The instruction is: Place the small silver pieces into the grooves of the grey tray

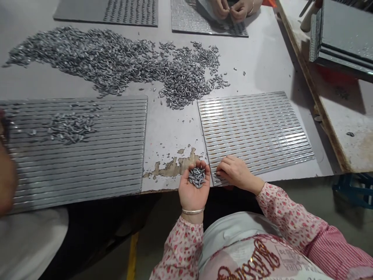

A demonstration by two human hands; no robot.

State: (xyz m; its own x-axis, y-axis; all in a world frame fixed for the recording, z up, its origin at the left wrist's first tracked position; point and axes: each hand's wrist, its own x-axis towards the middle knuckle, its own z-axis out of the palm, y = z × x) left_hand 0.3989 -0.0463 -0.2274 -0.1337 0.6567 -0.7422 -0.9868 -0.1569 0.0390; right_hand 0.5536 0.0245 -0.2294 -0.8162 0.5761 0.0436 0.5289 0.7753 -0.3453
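Note:
My left hand (194, 194) is palm up, its fingers curled into a cup around a small heap of grey, spindle-shaped metal pieces (197, 177). It sits at the table's front edge, just left of a grooved panel (250, 128) with shiny rows and brownish slots. Over that panel's near left corner, my right hand (234, 171) points down with its fingers drawn together at the lowest rows. Whatever the fingertips pinch is too small and hidden to make out. A few grey pieces lie in the rows just below them.
A long pile of the same grey pieces (116, 58) spreads across the white table. At left, a second grooved panel (116, 155) carries loose pieces beside another person's arm (7, 179). Across the table, a co-worker's hands (230, 9) work on a panel. Stacked panels (346, 31) stand at right.

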